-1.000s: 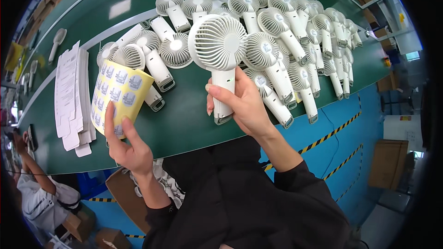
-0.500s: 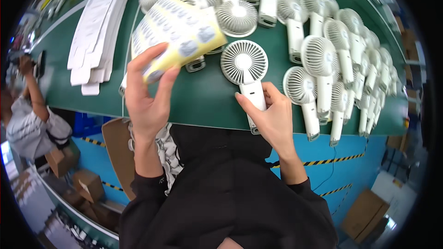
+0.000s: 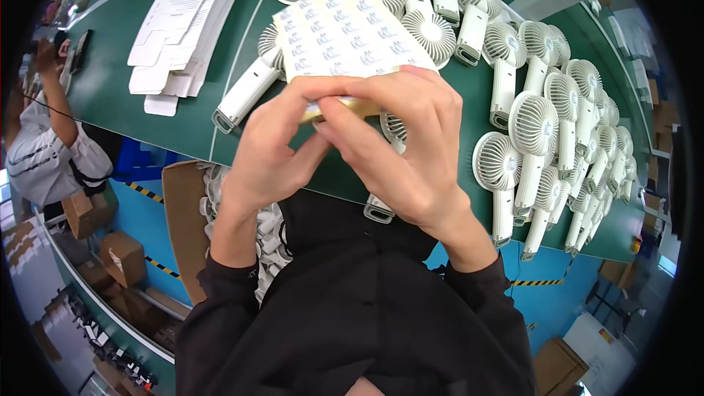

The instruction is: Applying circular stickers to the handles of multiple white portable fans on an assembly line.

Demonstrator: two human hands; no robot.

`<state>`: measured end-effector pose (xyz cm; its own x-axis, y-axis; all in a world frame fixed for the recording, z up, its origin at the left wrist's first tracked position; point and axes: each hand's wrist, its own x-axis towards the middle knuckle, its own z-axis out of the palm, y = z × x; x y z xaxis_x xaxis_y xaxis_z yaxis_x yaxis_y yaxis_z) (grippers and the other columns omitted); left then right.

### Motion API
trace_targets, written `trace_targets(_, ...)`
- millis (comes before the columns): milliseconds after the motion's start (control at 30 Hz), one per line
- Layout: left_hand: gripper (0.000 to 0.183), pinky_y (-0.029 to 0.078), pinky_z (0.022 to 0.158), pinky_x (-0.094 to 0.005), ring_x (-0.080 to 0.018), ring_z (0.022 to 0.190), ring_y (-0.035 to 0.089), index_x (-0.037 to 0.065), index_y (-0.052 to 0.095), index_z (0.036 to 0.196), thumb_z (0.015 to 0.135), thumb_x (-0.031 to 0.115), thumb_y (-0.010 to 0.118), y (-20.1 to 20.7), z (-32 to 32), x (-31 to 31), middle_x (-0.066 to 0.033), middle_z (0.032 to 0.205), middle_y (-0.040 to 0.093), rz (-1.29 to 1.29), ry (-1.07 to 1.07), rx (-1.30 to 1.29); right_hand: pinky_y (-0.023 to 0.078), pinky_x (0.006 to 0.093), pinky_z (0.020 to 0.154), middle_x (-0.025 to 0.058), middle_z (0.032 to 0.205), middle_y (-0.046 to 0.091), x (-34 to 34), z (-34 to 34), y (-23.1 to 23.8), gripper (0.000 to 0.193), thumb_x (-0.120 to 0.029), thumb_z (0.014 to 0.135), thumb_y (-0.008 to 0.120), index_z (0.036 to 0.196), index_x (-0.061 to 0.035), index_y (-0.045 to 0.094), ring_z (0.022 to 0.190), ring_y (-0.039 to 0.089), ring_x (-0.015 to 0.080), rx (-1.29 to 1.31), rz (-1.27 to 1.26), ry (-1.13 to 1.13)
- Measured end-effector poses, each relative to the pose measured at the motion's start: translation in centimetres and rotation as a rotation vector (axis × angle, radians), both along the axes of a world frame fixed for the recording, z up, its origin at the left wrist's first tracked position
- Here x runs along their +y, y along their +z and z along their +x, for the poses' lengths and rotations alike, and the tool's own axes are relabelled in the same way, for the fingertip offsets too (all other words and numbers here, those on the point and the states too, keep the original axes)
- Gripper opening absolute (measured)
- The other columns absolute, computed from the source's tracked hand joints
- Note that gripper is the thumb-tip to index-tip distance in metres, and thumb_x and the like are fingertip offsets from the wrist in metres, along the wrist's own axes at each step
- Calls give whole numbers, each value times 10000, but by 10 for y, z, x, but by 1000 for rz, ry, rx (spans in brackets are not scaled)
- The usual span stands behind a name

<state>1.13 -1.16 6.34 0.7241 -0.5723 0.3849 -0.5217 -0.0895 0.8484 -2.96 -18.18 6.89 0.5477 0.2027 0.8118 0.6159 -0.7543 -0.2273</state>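
A yellow-backed sheet of printed stickers [image 3: 345, 33] is held up over the green table, its near edge curled over. My left hand [image 3: 271, 143] grips that near edge between thumb and fingers. The fingertips of my right hand [image 3: 411, 150] are closed on the same edge, meeting those of the left; whether a single sticker is between them is hidden. Beneath my hands lies a white handheld fan [image 3: 379, 209], mostly covered, its handle end at the table's near edge. Another white fan [image 3: 248, 95] lies just left of the sheet.
Many white handheld fans [image 3: 534, 123] crowd the table's right side and its far part. Flat white cartons [image 3: 183, 26] are stacked at the left. An open cardboard box [image 3: 180, 224] stands below the table edge. Another person [image 3: 55, 147] is at the far left.
My right hand has let go of the fan and come up to the sticker sheet. The sheet has moved right, now tilted with its printed face toward me.
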Motion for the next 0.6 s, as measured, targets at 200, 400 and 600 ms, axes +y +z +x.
trace_targets(200, 566, 497, 920, -345, -270, 1121, 617, -4, 471, 1323, 799, -71, 674, -9, 7, -9, -162, 1299, 569, 14, 12, -172, 473, 350, 707, 45, 959, 615, -19, -11, 8, 313, -44, 562, 715, 875, -48, 724, 787, 582, 210, 57, -4, 138)
trace_targets(400, 972, 382, 1055, -397, -310, 1304, 424, -30, 212, 1456, 736, 132, 845, -38, 21, -40, -198, 1496, 285, 117, 320, -494, 440, 267, 672, 63, 863, 602, -62, -33, -14, 111, -21, 809, 728, 892, -4, 656, 772, 564, 153, 620, 559, -228)
trace_targets(600, 1000, 339, 1048, -422, -359, 1292, 396, -9, 215, 1463, 726, 204, 855, -53, 14, -57, -162, 1512, 297, 246, 233, -375, 411, 241, 730, 52, 942, 591, -64, -32, -25, 79, 12, 842, 690, 904, 12, 641, 832, 516, 124, 796, 488, -227)
